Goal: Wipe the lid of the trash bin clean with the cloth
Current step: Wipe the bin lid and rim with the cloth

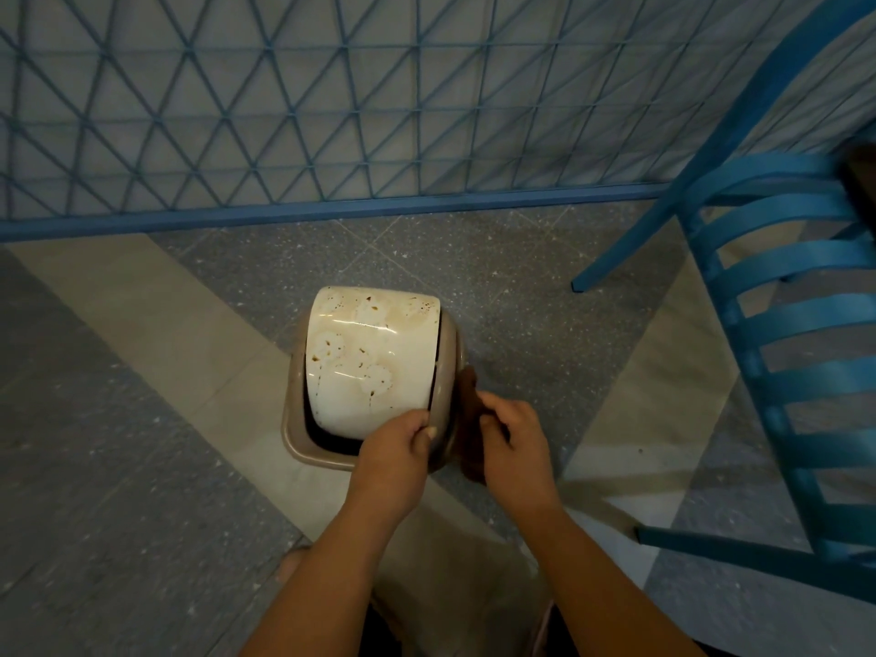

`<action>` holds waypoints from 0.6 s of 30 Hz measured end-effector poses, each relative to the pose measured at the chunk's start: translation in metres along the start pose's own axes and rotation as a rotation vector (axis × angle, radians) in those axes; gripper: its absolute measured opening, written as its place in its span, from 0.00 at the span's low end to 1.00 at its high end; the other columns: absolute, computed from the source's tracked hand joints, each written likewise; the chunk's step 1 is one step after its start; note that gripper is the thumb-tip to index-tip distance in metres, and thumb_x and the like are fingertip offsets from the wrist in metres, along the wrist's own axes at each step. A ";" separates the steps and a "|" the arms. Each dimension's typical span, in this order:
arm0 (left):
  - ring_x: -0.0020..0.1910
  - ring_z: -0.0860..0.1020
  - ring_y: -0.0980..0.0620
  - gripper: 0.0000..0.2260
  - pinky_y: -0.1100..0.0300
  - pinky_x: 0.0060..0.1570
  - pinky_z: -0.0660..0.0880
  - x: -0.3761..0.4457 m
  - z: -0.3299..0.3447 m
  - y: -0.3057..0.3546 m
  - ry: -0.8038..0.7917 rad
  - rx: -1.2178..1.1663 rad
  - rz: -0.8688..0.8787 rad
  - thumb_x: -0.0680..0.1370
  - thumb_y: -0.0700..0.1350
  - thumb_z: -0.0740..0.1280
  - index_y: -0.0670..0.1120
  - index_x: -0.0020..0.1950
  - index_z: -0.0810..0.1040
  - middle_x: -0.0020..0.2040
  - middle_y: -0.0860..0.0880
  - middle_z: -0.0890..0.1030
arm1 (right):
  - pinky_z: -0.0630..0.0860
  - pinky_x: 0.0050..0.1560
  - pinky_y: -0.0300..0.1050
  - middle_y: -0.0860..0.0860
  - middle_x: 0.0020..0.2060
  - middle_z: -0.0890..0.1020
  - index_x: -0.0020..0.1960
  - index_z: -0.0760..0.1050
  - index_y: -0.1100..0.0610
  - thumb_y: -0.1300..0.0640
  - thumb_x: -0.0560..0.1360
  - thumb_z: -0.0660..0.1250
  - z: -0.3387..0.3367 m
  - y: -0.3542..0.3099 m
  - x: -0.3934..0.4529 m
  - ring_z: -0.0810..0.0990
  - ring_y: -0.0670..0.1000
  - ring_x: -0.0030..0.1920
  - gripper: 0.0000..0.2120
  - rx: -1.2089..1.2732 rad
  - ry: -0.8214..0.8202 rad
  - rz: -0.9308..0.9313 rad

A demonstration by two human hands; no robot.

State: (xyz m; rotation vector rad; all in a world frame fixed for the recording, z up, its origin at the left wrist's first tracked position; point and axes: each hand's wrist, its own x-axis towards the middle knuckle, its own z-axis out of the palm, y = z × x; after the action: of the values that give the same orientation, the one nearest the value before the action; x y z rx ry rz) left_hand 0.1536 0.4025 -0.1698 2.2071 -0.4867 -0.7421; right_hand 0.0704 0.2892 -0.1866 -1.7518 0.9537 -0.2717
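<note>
A small trash bin with a beige rim (294, 438) stands on the floor in the middle of the view. Its white swing lid (374, 353) is curved and spotted with brown stains. My left hand (396, 448) grips the near edge of the lid, thumb on top. My right hand (512, 443) holds a dark brown cloth (469, 400) just to the right of the bin, beside its rim. Part of the cloth is hidden behind my fingers.
A blue chair (777, 324) stands close on the right, its legs on the floor near the bin. A blue mesh fence (332, 111) with a low rail runs across behind the bin. The floor is grey and beige tile (142, 372).
</note>
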 end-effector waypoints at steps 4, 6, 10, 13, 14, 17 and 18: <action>0.50 0.79 0.53 0.11 0.64 0.50 0.74 -0.002 -0.006 0.001 -0.026 -0.113 -0.039 0.80 0.40 0.61 0.49 0.55 0.81 0.50 0.49 0.82 | 0.69 0.54 0.25 0.42 0.53 0.72 0.61 0.74 0.42 0.63 0.77 0.64 0.007 -0.022 -0.013 0.73 0.36 0.54 0.19 0.049 -0.013 -0.225; 0.51 0.78 0.54 0.11 0.65 0.50 0.74 -0.003 -0.007 -0.001 -0.047 -0.096 -0.024 0.80 0.40 0.60 0.50 0.55 0.81 0.51 0.50 0.82 | 0.68 0.57 0.25 0.39 0.52 0.71 0.62 0.74 0.43 0.61 0.76 0.66 0.013 -0.031 -0.004 0.71 0.34 0.55 0.18 -0.020 -0.034 -0.251; 0.57 0.76 0.51 0.12 0.59 0.59 0.73 0.000 -0.004 -0.001 -0.069 -0.096 -0.090 0.80 0.41 0.60 0.48 0.61 0.79 0.56 0.49 0.81 | 0.66 0.55 0.25 0.44 0.54 0.69 0.64 0.75 0.44 0.56 0.76 0.66 0.013 -0.053 0.033 0.69 0.34 0.51 0.17 -0.124 0.029 -0.229; 0.57 0.76 0.51 0.13 0.63 0.57 0.70 0.000 -0.005 0.001 -0.056 -0.063 -0.093 0.80 0.41 0.60 0.48 0.61 0.79 0.56 0.49 0.81 | 0.70 0.57 0.36 0.46 0.59 0.71 0.65 0.72 0.41 0.52 0.76 0.66 0.014 -0.054 0.035 0.69 0.42 0.59 0.18 -0.254 -0.009 -0.281; 0.55 0.76 0.52 0.12 0.63 0.56 0.70 -0.001 -0.007 0.001 -0.061 -0.048 -0.084 0.80 0.41 0.61 0.48 0.60 0.80 0.55 0.49 0.81 | 0.71 0.57 0.39 0.46 0.61 0.71 0.65 0.72 0.40 0.50 0.76 0.66 0.014 -0.053 0.032 0.69 0.43 0.60 0.19 -0.291 -0.022 -0.292; 0.48 0.79 0.52 0.08 0.59 0.50 0.75 -0.002 -0.019 0.001 -0.068 0.024 -0.112 0.78 0.45 0.65 0.47 0.52 0.83 0.47 0.49 0.83 | 0.73 0.52 0.39 0.42 0.59 0.69 0.64 0.71 0.37 0.46 0.74 0.67 0.012 -0.051 0.028 0.71 0.43 0.58 0.19 -0.324 -0.024 -0.293; 0.46 0.79 0.51 0.08 0.58 0.48 0.76 -0.003 -0.023 0.000 -0.053 0.043 -0.142 0.78 0.46 0.65 0.47 0.50 0.83 0.45 0.49 0.83 | 0.73 0.50 0.39 0.41 0.57 0.69 0.63 0.71 0.36 0.45 0.72 0.68 0.012 -0.053 0.027 0.72 0.42 0.55 0.20 -0.339 -0.023 -0.288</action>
State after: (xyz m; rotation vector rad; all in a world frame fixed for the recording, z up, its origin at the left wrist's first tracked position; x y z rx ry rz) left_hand 0.1662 0.4166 -0.1558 2.2845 -0.3780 -0.8737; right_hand 0.1196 0.2839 -0.1518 -2.2040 0.7598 -0.2856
